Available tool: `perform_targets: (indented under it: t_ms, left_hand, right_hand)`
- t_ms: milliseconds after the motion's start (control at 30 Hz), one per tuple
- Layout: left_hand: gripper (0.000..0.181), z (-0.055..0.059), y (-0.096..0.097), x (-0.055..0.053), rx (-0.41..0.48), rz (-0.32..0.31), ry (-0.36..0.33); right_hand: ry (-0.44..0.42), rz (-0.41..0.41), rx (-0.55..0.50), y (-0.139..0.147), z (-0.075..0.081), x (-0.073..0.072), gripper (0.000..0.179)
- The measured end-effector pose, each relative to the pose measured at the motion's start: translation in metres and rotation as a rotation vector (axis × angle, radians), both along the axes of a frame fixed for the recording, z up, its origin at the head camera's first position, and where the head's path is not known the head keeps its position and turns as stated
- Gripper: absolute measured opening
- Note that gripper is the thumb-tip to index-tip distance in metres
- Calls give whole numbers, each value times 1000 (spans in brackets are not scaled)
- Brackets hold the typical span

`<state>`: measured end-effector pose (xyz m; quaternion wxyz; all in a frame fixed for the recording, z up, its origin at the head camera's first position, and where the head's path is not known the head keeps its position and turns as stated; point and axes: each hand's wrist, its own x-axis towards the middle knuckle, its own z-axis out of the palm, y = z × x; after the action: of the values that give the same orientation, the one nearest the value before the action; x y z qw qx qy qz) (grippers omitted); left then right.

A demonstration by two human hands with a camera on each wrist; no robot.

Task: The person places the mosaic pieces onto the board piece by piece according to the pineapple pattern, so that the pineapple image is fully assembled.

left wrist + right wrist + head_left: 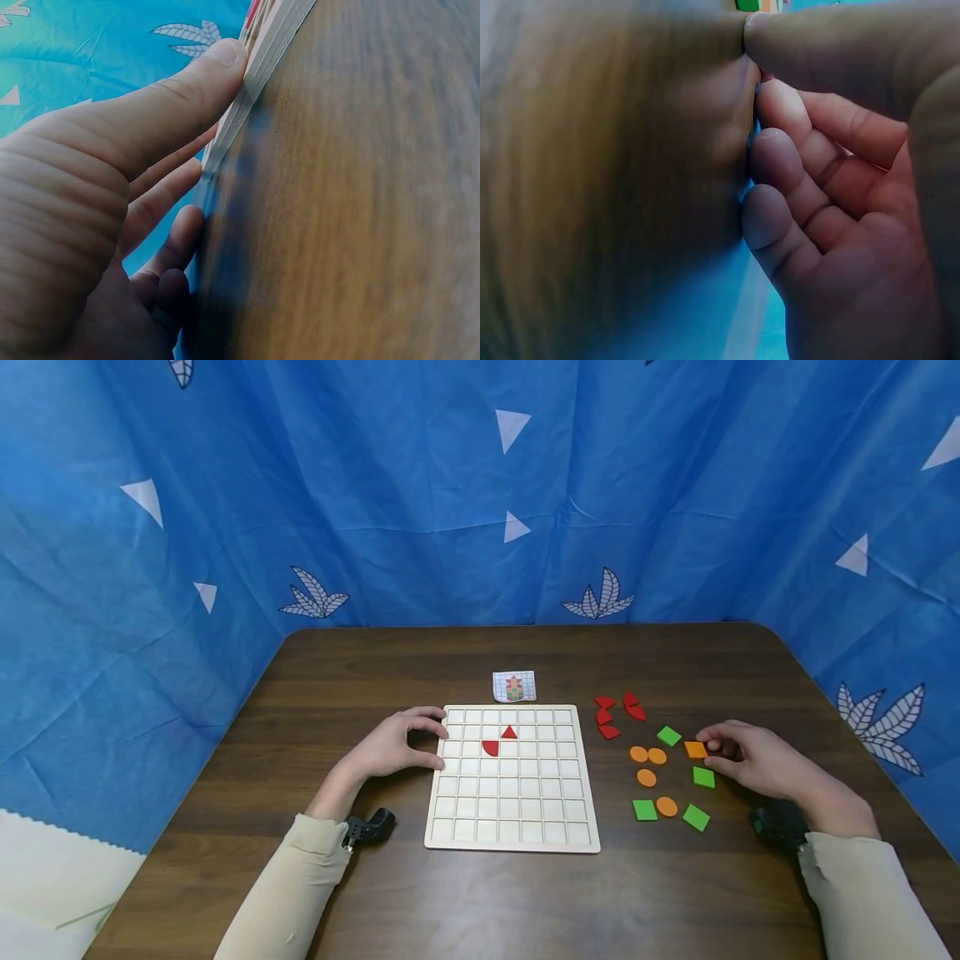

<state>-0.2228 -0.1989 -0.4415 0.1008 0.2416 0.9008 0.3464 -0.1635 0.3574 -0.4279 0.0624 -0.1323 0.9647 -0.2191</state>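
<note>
My left hand (397, 745) rests against the left edge of a white gridded board (512, 845), fingers and thumb spread along it. In the left wrist view the straight thumb (187, 86) touches the board's side (251, 82). A red triangle (509, 732) and a red quarter circle (491, 747) lie on the board's upper part. To the right, my right hand (757, 758) pinches an orange square tile (695, 749) at the table surface with thumb and index finger. The right wrist view shows the other fingers curled against the table; the tile is mostly hidden there.
Around the right hand lie several green squares (703, 777), several orange discs (647, 778) and several red pieces (608, 732). A small printed pattern card (514, 687) sits behind the board. Blue patterned cloth (420, 485) hangs behind the brown wooden table (480, 902).
</note>
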Motion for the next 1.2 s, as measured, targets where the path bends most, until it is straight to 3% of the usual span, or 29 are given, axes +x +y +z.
perform_targets:
  t_ms: [367,567,833,1200]
  left_hand:
    - [38,0,-1,1,-10,14,0]
    - [38,1,0,2,5,10,-3]
    - [38,2,1,3,16,-14,7]
    - [38,2,2,1,9,-11,9]
  right_hand:
    - [29,-15,1,-3,-2,-1,24]
    - [43,-63,-15,0,-3,-1,25]
    - [37,-84,-42,0,7,-4,29]
    - [42,-40,-88,-42,25,-16,24]
